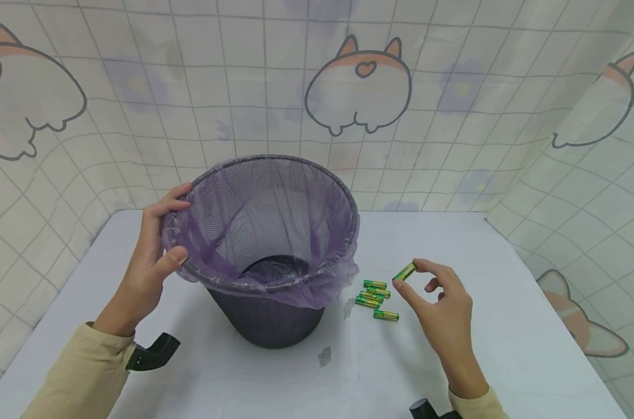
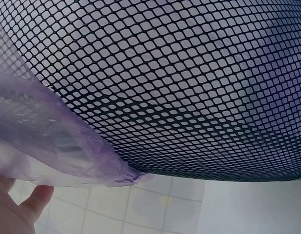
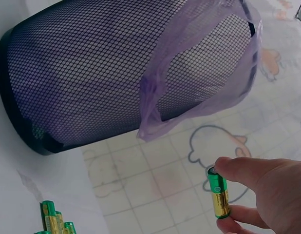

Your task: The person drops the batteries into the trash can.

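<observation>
Battery (image 1: 404, 271), in head view, hangs in air right of the bin (image 1: 275, 323) near five others (image 1: 371, 297), pinched by the right hand (image 1: 445, 311); judged light, stiff, slick, best taken by its ends, while the left hand (image 1: 146, 270) grips the bin. Left wrist view shows liner (image 2: 82, 141), thin and apparently soft. Right wrist view confirms the end-to-end pinch, with white table (image 3: 14, 209) and tile-patterned backdrop (image 3: 150, 214) beyond.

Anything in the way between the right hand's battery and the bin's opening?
Only the bin's right rim, with the purple bag folded over it, stands between the held battery and the inside. The loose batteries lie on the table beside the bin; the left hand holds the rim's left side.
</observation>
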The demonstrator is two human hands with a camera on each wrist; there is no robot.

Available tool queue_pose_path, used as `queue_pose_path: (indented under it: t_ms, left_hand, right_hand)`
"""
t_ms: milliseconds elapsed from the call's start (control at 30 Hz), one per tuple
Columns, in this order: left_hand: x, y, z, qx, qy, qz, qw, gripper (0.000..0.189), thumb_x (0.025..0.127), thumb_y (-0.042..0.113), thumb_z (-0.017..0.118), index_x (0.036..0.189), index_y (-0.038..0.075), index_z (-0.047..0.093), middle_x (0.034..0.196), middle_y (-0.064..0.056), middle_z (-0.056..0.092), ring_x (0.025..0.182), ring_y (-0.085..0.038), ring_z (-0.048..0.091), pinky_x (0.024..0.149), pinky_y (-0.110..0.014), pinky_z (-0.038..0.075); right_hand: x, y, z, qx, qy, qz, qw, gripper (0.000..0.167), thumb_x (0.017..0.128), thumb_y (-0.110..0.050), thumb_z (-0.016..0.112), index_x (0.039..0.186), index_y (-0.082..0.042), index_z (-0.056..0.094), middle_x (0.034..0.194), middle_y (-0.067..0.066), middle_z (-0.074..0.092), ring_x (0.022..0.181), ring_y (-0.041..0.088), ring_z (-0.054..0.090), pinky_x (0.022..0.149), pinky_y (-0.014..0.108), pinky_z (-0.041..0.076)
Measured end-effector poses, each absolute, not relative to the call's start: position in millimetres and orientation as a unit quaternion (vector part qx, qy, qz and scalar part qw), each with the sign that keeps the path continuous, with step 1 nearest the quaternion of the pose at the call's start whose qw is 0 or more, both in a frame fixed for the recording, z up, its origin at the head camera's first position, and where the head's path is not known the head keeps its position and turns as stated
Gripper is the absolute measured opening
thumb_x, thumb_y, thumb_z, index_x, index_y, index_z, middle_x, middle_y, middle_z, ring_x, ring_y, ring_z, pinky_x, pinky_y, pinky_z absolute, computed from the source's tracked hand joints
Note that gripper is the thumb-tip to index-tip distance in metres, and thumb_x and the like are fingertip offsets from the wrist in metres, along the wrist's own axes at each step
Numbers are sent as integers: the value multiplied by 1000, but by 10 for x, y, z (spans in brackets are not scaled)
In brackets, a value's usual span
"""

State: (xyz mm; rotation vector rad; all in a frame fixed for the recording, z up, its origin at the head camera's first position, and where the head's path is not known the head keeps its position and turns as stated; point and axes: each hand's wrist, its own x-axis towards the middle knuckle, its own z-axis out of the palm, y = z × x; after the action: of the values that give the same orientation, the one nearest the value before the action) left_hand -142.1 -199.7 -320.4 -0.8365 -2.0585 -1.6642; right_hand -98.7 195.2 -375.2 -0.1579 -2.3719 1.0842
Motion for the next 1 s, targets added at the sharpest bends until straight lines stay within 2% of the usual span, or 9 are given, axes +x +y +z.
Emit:
queue_pose_path:
  t_ms: [167, 500, 1000]
  left_hand:
    - [-1422, -1992, -3198, -298, -725, -595, 179, 55, 91, 26, 53, 137, 2, 35, 159, -10, 22, 148, -24, 16, 113, -31, 13]
    - [-1414, -1994, -3196, -292, -729, -595, 173, 55, 91, 27, 53, 137, 3, 34, 159, -8, 21, 148, -24, 15, 115, -39, 10]
    - [-1414, -1999, -3191, -292, -718, -608, 168, 54, 91, 24, 54, 137, 2, 35, 159, -9, 22, 147, -24, 17, 111, -32, 16]
  right_hand:
    - [-978, 1940, -3697, -52, -875, 400, 269, 45, 75, -19, 83, 118, -15, 67, 111, 2, 67, 79, 7, 42, 68, 19, 30]
    - [-978, 1924, -3580, -31, -864, 413, 288, 45, 75, -17, 83, 117, -15, 67, 110, 1, 67, 79, 6, 43, 65, 20, 30]
    - [-1007, 1896, -3418, -16, -854, 424, 302, 47, 74, -14, 83, 118, -14, 67, 109, -2, 66, 80, 6, 45, 62, 20, 29]
